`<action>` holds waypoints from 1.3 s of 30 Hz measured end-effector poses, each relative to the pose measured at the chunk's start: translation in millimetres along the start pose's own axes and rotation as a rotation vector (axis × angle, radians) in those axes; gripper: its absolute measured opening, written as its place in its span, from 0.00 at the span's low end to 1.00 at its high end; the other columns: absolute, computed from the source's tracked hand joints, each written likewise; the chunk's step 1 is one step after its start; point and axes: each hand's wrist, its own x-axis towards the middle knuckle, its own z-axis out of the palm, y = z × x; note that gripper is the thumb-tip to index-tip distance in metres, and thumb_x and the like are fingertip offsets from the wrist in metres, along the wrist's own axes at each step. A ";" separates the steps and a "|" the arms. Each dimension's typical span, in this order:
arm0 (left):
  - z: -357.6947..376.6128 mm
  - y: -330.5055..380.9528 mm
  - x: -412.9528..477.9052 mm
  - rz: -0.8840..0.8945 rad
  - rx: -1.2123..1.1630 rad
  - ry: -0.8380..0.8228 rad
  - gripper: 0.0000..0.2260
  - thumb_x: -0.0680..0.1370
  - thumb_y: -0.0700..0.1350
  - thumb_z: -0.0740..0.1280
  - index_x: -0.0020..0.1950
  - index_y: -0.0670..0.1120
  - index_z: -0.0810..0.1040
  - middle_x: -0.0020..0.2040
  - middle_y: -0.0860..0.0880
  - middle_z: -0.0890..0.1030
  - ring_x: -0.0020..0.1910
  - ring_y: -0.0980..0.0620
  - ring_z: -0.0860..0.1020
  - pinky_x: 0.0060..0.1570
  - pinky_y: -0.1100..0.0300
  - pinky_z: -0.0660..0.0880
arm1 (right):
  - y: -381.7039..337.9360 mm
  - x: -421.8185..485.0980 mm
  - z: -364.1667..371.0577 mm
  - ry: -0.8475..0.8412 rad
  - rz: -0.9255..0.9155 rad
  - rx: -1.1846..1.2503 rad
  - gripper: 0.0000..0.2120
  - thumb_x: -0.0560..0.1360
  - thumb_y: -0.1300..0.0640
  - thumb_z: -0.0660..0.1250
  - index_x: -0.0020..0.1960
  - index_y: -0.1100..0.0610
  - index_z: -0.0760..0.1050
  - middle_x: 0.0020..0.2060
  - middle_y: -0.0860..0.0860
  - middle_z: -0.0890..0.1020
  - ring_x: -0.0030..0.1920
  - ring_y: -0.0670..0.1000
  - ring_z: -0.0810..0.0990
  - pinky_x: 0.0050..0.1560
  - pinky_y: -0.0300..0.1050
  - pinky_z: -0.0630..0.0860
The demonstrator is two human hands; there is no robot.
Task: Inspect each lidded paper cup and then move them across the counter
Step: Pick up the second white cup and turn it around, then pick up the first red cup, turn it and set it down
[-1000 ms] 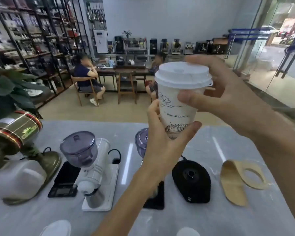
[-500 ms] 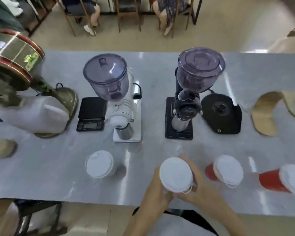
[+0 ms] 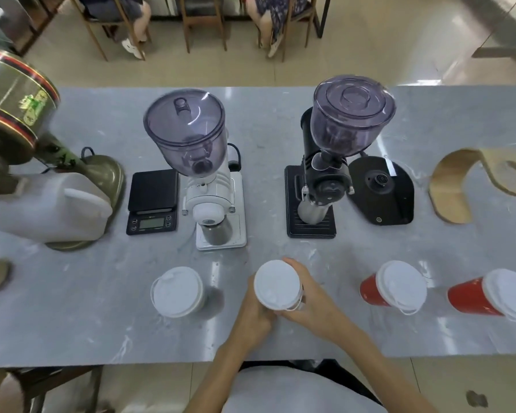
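Note:
A white paper cup with a white lid (image 3: 277, 284) stands upright near the counter's front edge, seen from above. My left hand (image 3: 255, 315) wraps its left side and my right hand (image 3: 309, 296) wraps its right side, so both grip it. Its wall is mostly hidden under the lid and my fingers. To its left another white lidded cup (image 3: 177, 292) stands alone. To its right are two red lidded cups, one (image 3: 395, 286) nearer and one (image 3: 495, 295) at the right edge of view.
Behind the cups on the grey marble counter (image 3: 72, 323) stand a white grinder (image 3: 200, 174), a black grinder (image 3: 334, 162), a black scale (image 3: 152, 201), a black kettle base (image 3: 382, 192), a wooden stand (image 3: 465, 186) and a white jug (image 3: 45, 207).
The white cup was held up at face height a second ago. Both hands have brought it down to the counter front, between the other cups, and the view has tilted down.

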 end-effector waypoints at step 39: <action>212.1 72.1 51.9 -0.096 0.002 -0.130 0.26 0.76 0.42 0.71 0.73 0.46 0.69 0.70 0.49 0.76 0.68 0.59 0.75 0.66 0.59 0.75 | 81.5 -76.5 -186.5 0.098 -0.021 -0.389 0.46 0.76 0.53 0.72 0.73 0.33 0.38 0.81 0.50 0.44 0.78 0.55 0.60 0.71 0.46 0.66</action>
